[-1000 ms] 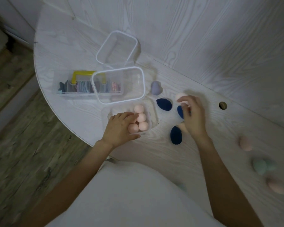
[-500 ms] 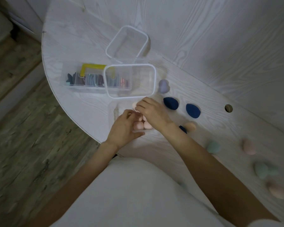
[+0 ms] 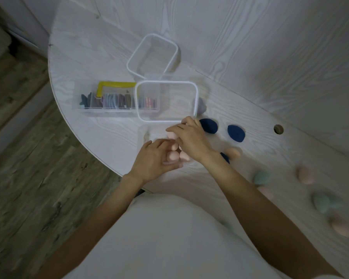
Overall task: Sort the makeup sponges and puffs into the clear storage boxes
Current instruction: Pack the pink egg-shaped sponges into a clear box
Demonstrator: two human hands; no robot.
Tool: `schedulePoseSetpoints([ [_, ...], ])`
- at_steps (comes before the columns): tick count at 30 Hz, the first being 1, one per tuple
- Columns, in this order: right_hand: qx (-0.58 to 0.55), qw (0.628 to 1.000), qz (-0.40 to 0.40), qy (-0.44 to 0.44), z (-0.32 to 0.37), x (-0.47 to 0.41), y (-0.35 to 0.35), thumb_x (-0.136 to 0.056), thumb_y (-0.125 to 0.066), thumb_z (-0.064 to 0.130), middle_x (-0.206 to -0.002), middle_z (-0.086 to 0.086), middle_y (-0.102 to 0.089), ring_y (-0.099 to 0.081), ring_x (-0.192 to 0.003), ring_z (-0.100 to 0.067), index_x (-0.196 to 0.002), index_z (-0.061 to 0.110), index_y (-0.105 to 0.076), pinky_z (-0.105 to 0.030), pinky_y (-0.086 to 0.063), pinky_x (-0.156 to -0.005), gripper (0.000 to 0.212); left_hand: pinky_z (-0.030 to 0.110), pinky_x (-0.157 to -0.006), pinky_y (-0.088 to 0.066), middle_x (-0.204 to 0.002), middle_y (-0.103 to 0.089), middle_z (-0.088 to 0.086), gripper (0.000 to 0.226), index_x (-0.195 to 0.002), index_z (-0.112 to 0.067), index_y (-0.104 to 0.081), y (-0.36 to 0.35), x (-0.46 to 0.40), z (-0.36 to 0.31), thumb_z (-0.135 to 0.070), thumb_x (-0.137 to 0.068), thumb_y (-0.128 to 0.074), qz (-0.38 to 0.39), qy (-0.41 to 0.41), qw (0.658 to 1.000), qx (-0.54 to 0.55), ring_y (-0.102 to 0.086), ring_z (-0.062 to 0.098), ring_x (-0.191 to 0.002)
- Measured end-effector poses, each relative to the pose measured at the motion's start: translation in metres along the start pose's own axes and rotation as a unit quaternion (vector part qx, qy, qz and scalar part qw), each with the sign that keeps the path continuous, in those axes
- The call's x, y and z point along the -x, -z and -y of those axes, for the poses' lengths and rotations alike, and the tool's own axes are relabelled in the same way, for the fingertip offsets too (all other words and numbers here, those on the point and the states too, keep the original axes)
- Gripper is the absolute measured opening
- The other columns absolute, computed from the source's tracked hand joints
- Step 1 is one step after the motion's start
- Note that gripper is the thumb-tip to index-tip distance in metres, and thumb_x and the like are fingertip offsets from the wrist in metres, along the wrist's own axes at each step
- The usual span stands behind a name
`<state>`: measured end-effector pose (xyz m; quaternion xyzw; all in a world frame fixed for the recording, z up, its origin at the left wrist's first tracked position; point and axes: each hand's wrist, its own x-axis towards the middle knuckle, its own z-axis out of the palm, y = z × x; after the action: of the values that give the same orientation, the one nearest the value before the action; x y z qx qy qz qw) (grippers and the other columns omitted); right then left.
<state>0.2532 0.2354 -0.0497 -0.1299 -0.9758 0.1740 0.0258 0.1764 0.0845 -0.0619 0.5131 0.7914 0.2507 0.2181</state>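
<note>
A small clear box (image 3: 147,135) near the table's front edge holds several pink sponges (image 3: 173,156). My left hand (image 3: 151,162) grips this box at its near side. My right hand (image 3: 191,137) lies over the box with a pink sponge (image 3: 171,135) under its fingertips. Behind it stand two clear boxes with white rims, one near (image 3: 166,83) and one farther back (image 3: 153,36), both with nothing in them. Two dark blue sponges (image 3: 209,125) (image 3: 236,132) lie to the right. A lilac sponge (image 3: 200,105) shows behind the near box.
A long clear organiser (image 3: 89,101) with a yellow handle holds flat puffs at the left. Pink sponges (image 3: 305,175) (image 3: 340,228), teal sponges (image 3: 261,177) (image 3: 322,202) and a peach one (image 3: 233,154) lie scattered at the right. A round hole (image 3: 278,129) pierces the table (image 3: 101,129), whose curved edge runs at the left.
My right hand took a pink sponge from beside the blue sponges and carried it left over the small box. My left hand stayed on the box.
</note>
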Motion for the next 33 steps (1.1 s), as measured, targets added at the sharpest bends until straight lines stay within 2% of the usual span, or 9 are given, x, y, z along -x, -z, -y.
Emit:
schedulePoseSetpoints([
  [5,-0.057,0.994,-0.089,-0.036,0.0,0.014,0.008,-0.082,-0.042,0.012,-0.098,-0.001,-0.068,-0.054,-0.095,-0.023,-0.103,0.011,-0.068,-0.031,-0.039,-0.086,0.034,0.025,-0.088,-0.039,-0.12,-0.06,0.0,0.056,-0.121,-0.016,-0.056,0.003,0.003,-0.003,-0.057,-0.087,-0.039,0.002,0.008,0.999,0.049,-0.055,0.016,-0.106],
  [10,-0.05,0.992,-0.083,-0.081,-0.004,0.025,0.011,-0.084,-0.054,0.004,-0.103,-0.001,-0.066,-0.052,-0.102,-0.021,-0.105,0.013,-0.067,-0.036,-0.041,-0.091,0.027,0.017,-0.08,-0.033,-0.118,-0.06,0.002,0.046,-0.12,-0.015,-0.057,0.003,0.005,0.0,-0.046,-0.09,-0.041,-0.003,0.016,0.999,0.045,-0.055,0.017,-0.103],
  [14,-0.051,0.992,-0.078,-0.084,0.0,0.035,0.016,-0.084,-0.056,0.004,-0.108,-0.002,-0.066,-0.052,-0.103,-0.022,-0.109,0.013,-0.066,-0.034,-0.041,-0.091,0.028,0.019,-0.078,-0.034,-0.116,-0.061,0.006,0.052,-0.119,-0.012,-0.058,0.007,0.008,0.0,-0.047,-0.088,-0.035,-0.005,0.013,0.999,0.041,-0.056,0.021,-0.101],
  [17,-0.063,0.99,-0.083,-0.09,0.005,0.049,0.027,-0.084,-0.057,0.004,-0.108,-0.001,-0.066,-0.053,-0.1,-0.022,-0.108,0.015,-0.066,-0.034,-0.044,-0.087,0.028,0.029,-0.076,-0.04,-0.107,-0.066,0.007,0.044,-0.113,-0.012,-0.061,0.014,0.008,-0.007,-0.04,-0.088,-0.038,-0.06,-0.019,0.998,-0.01,-0.059,0.026,-0.094],
  [19,-0.06,0.988,-0.086,-0.112,0.006,0.069,0.039,-0.086,-0.056,0.005,-0.101,0.0,-0.068,-0.057,-0.092,-0.022,-0.106,0.016,-0.068,-0.035,-0.047,-0.079,0.025,0.029,-0.071,-0.041,-0.094,-0.068,0.003,0.035,-0.108,-0.014,-0.063,0.019,0.006,-0.024,-0.034,-0.09,-0.041,-0.096,-0.056,0.993,-0.03,-0.059,0.022,-0.083],
  [22,-0.034,0.974,-0.127,-0.182,-0.005,0.118,0.055,-0.089,-0.056,0.009,-0.091,-0.003,-0.071,-0.062,-0.079,-0.023,-0.103,0.015,-0.069,-0.033,-0.049,-0.069,0.02,0.016,-0.068,-0.032,-0.081,-0.066,-0.004,0.026,-0.104,-0.015,-0.064,0.014,-0.004,-0.066,-0.029,-0.09,-0.048,-0.111,-0.136,0.984,0.005,-0.049,0.002,-0.072],
  [24,-0.019,0.956,-0.163,-0.242,-0.019,0.16,0.058,-0.088,-0.056,0.01,-0.089,-0.004,-0.071,-0.063,-0.076,-0.024,-0.101,0.014,-0.07,-0.032,-0.048,-0.067,0.02,0.012,-0.07,-0.033,-0.084,-0.066,-0.005,0.025,-0.105,-0.014,-0.065,-0.004,-0.013,-0.098,-0.026,-0.089,-0.051,-0.088,-0.204,0.974,0.038,-0.047,-0.002,-0.075],
  [28,-0.043,0.892,-0.191,-0.407,-0.048,0.242,0.051,-0.083,-0.054,0.012,-0.098,-0.008,-0.069,-0.061,-0.089,-0.03,-0.104,0.013,-0.068,-0.035,-0.048,-0.075,0.025,0.021,-0.077,-0.039,-0.103,-0.065,0.003,0.03,-0.111,-0.014,-0.062,-0.058,-0.036,-0.145,-0.026,-0.085,-0.053,0.016,-0.276,0.961,-0.005,-0.057,0.017,-0.091],
  [33,-0.066,0.887,-0.132,-0.438,-0.065,0.293,0.022,-0.076,-0.064,0.003,-0.108,-0.015,-0.062,-0.054,-0.093,-0.037,-0.111,0.008,-0.062,-0.039,-0.042,-0.083,0.035,0.037,-0.102,-0.03,-0.138,-0.044,0.009,0.053,-0.134,-0.017,-0.045,-0.105,-0.069,-0.149,-0.018,-0.083,-0.058,0.091,-0.143,0.972,-0.162,-0.039,0.03,-0.125],
])
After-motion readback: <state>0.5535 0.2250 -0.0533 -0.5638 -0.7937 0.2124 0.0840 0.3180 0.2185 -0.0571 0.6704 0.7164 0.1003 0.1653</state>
